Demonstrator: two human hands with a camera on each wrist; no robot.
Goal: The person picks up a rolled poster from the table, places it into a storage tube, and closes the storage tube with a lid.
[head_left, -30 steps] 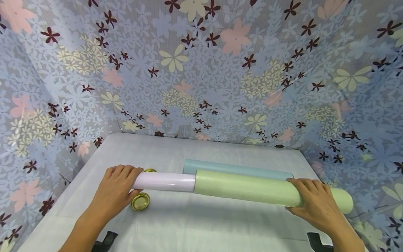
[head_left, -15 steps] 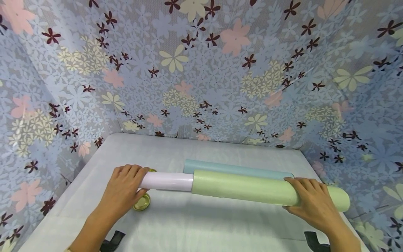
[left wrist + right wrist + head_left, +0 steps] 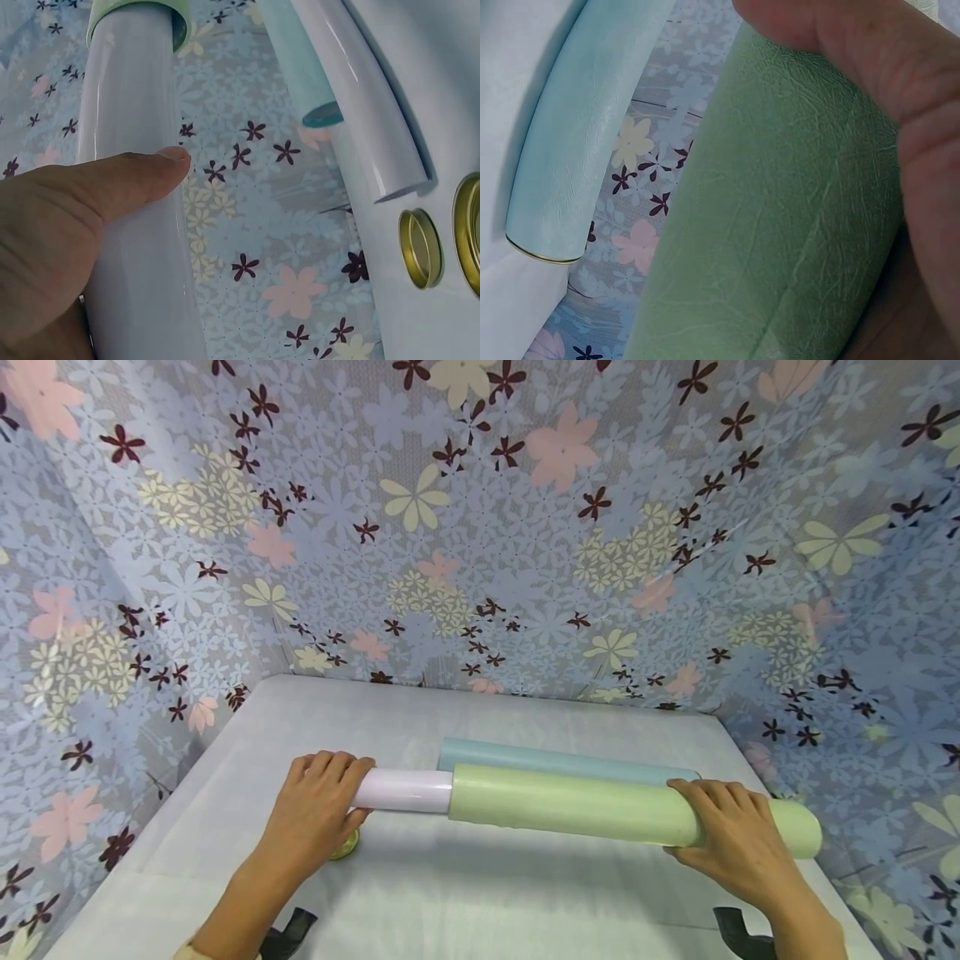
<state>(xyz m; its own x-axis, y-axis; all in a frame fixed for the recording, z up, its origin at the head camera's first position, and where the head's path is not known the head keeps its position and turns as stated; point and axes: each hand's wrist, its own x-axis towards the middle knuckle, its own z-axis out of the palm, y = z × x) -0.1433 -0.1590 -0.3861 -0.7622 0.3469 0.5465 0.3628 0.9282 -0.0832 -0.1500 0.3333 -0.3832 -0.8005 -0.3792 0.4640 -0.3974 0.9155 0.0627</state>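
My left hand [image 3: 318, 806] grips a pale lilac tube [image 3: 405, 791] near its outer end, thumb laid across it in the left wrist view. The tube's other end sits inside the wider, textured light green tube [image 3: 570, 804], its rim [image 3: 142, 6] around the lilac one. My right hand [image 3: 735, 827] is wrapped around the green tube near its right end. Both tubes are held level, end to end above the white table. The stretch of lilac inside the green tube is hidden.
Behind lies a light blue tube [image 3: 562, 760], with a gold ring at one end [image 3: 544, 259]. A second lilac tube [image 3: 367, 97] lies beside it. Gold round lids [image 3: 420, 249] rest on the white table [image 3: 337, 710]. A flowered cloth [image 3: 480, 568] surrounds the table.
My left hand has moved right with the lilac tube, so less of it shows outside the green tube. My right hand and the green tube have shifted slightly left. The gold lids became more covered.
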